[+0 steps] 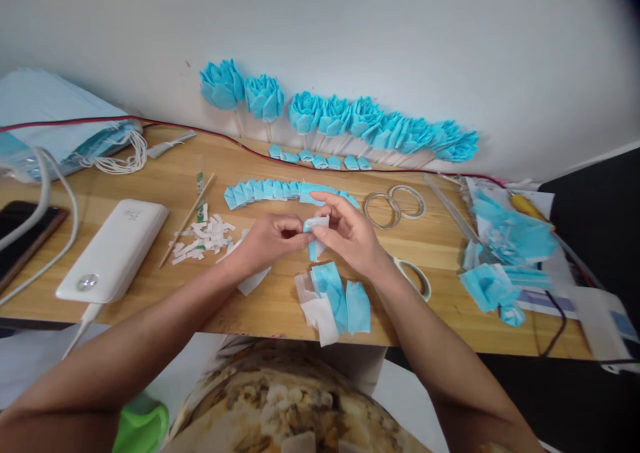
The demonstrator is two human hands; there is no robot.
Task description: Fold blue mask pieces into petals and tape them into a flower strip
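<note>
Between my hands is a small folded piece of blue-and-white non-woven fabric (pixel 314 249). My left hand (pixel 270 241) pinches its left edge between thumb and fingers. On the other side my right hand (pixel 350 236) holds the white part with thumb and curled fingers. Just below lie cut blue fabric pieces (pixel 330 286) and a white piece (pixel 325 316). Behind the hands runs a curved row of folded blue pieces (pixel 265 190), its right part partly hidden by my right hand.
Blue fabric flowers (pixel 305 112) on sticks lean against the wall, small folded pieces (pixel 320 161) before them. Tape rings (pixel 383 211) and a tape roll (pixel 425 283) lie right, near scissors (pixel 455 213) and scraps (pixel 515 233). Left are paper strips (pixel 207 236), a stick (pixel 187 220) and a power bank (pixel 115 250).
</note>
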